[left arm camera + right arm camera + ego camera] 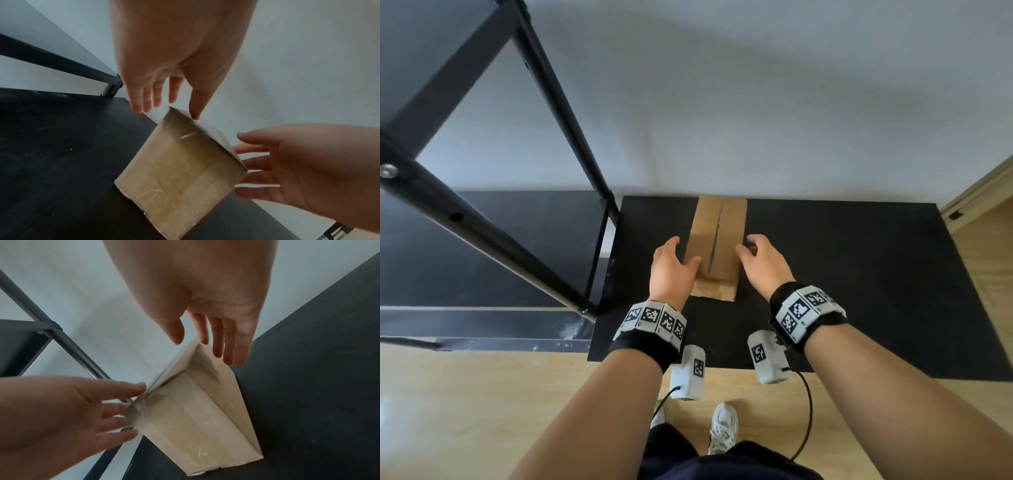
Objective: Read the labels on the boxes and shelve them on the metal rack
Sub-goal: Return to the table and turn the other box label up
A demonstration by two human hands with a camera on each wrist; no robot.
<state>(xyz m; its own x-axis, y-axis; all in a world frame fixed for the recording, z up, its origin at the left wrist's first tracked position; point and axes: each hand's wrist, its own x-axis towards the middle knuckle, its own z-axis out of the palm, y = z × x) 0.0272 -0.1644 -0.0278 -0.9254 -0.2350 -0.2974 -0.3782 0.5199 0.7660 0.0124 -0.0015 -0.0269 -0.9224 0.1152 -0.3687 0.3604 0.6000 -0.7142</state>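
Standing upright on a black table (859, 274) against the white wall (756, 102), a brown cardboard box (717, 240) with a taped seam down its top sits between the person's two hands. The left hand (671, 270) has its fingers spread and straight, the thumb touching the box's top near edge, while the right hand (762, 262) hovers just beside the box's right side with fingers loosely spread, gripping nothing. A black metal rack (482, 212) stands just left of the table, above a wooden floor (482, 411).
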